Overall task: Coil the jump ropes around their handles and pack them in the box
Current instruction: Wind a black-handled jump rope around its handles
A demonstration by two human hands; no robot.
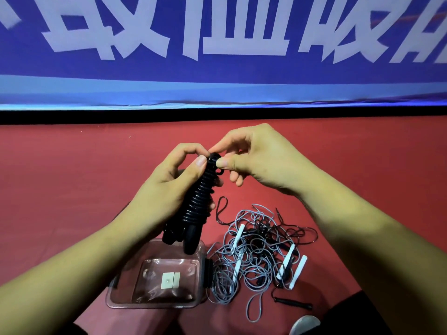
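My left hand (167,182) grips a black jump rope (197,204) whose cord is wound tightly round its handles, held upright above the box. My right hand (251,158) pinches the top end of that cord between thumb and forefinger. The black handle tips point down over the clear plastic box (121,293), which sits on the red floor below my hands and holds no rope. To the right of the box lies a tangled heap of grey and black ropes (256,252) with white handles (298,272) and a black handle (294,303).
A red floor (72,177) runs to a black strip and a blue banner with white characters (217,44) at the back. My dark-clothed knee (358,315) and a grey shoe tip (306,322) are at the bottom right.
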